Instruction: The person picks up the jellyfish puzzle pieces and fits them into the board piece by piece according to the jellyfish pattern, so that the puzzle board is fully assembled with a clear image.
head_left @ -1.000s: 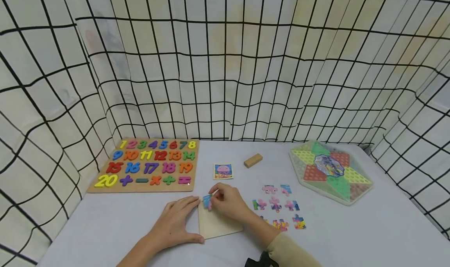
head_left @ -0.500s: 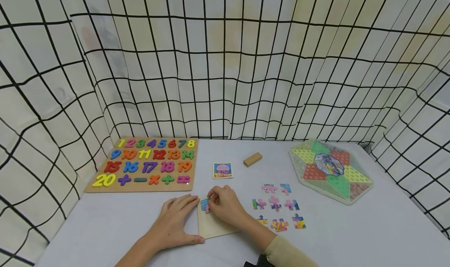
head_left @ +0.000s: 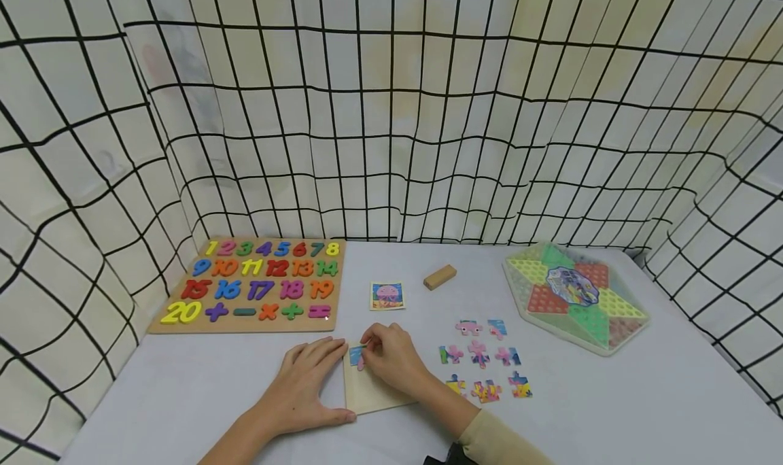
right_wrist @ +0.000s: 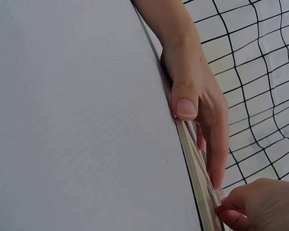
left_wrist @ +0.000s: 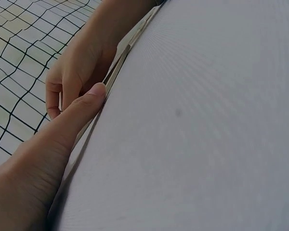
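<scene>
A pale wooden puzzle board (head_left: 374,395) lies flat on the white table. My left hand (head_left: 304,387) rests along its left side, fingers fairly straight, thumb tip at the near corner. In the left wrist view the thumb (left_wrist: 89,98) touches the board's edge. My right hand (head_left: 396,359) is over the board and pinches a blue and pink jigsaw piece (head_left: 355,357) at the far left corner; its fingertips partly cover the piece. In the right wrist view the pinching right hand (right_wrist: 262,204) sits low at the board's rim (right_wrist: 197,178).
Several loose jigsaw pieces (head_left: 478,353) lie in rows to the right. A small jellyfish picture card (head_left: 387,296) and a wooden block (head_left: 440,277) lie behind the board. A number board (head_left: 245,288) is back left, a hexagonal game box (head_left: 575,298) back right. Black-lined netting (head_left: 391,139) surrounds the table.
The right hand has shifted slightly left with the jigsaw piece, which now lies closer into the board's far left corner. The left hand has hardly moved.
</scene>
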{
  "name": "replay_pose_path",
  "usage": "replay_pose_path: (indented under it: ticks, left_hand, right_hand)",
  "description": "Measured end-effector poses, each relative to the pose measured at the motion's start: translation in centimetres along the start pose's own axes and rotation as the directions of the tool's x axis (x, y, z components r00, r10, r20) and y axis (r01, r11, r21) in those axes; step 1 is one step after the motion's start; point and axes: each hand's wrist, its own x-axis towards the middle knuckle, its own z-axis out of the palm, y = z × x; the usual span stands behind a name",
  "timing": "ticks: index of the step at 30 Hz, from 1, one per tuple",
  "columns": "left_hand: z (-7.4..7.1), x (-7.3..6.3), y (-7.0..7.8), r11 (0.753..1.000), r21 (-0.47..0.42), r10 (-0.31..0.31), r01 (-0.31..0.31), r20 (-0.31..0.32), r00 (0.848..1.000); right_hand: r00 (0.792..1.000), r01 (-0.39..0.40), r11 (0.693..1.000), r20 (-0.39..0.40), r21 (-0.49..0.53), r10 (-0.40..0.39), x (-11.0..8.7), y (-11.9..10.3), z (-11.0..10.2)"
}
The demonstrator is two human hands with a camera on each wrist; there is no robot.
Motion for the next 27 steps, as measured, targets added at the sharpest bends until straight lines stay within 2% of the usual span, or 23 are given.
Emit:
replay_pose_path:
  ticks: [9, 15, 21, 27]
  left_hand:
    - [-0.2, -0.2, 0.1, 1.0, -0.006, -0.005, 0.005, 0.018, 1.0]
    - [-0.2, -0.2, 0.1, 1.0, -0.017, -0.009, 0.009, 0.025, 1.0]
    - [-0.2, -0.1, -0.1, 1.0, -0.009, -0.009, 0.01, 0.035, 0.999]
    - [-0.1, 0.0, -0.1, 1.0, -0.009, -0.011, 0.011, 0.029, 1.0]
  right_hand:
    - [1.0, 0.011, 0.999, 0.019, 0.046, -0.012, -0.2, -0.1, 0.2]
    - [0.999, 0.011, 0.999, 0.033, 0.04, -0.012, -0.3, -0.2, 0.1]
    - [0.998, 0.035, 0.999, 0.046, 0.019, -0.035, -0.2, -0.4, -0.4]
    - [0.996, 0.005, 1.0, 0.094, 0.014, -0.007, 0.1, -0.8, -1.4]
